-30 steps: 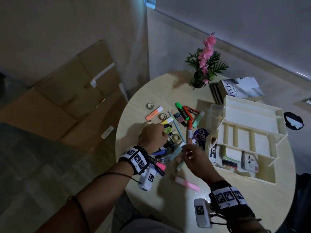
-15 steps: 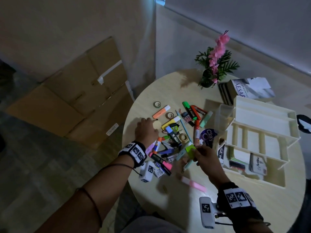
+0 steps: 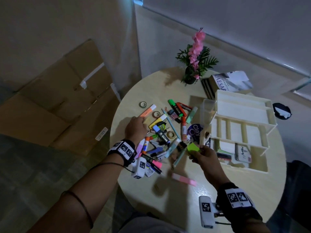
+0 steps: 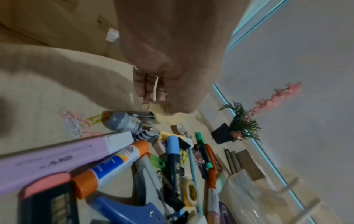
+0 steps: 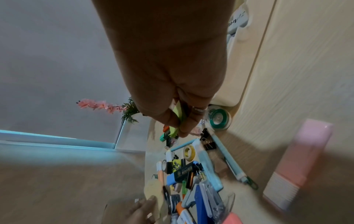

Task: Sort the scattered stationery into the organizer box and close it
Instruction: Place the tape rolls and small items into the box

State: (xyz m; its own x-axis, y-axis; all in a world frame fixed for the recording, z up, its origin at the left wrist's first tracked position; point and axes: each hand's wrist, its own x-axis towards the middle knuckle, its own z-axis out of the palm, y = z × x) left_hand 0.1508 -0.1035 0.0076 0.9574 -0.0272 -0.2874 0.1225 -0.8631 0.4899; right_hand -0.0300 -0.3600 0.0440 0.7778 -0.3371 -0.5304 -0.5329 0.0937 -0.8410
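Note:
Pens, markers, tape rolls and clips lie in a stationery pile on the round table. My right hand pinches a bright green note pad, lifted just above the pile's right side; the pad shows between thumb and fingers of this hand. At the pile's far-left edge, my left hand pinches a pale yellow pad against the tabletop, as the left wrist view shows. The white organizer box stands unfolded at the right, its tiers raised, with small boxes in the bottom compartment.
A potted pink flower and stacked books stand behind the organizer. A pink highlighter lies alone near me. A clay tub sits beside the organizer. Cardboard boxes lean on the wall left of the table.
My right hand has lifted the green pad out of the pile and carried it slightly right. My left hand has slid from the pile's middle to its far-left edge.

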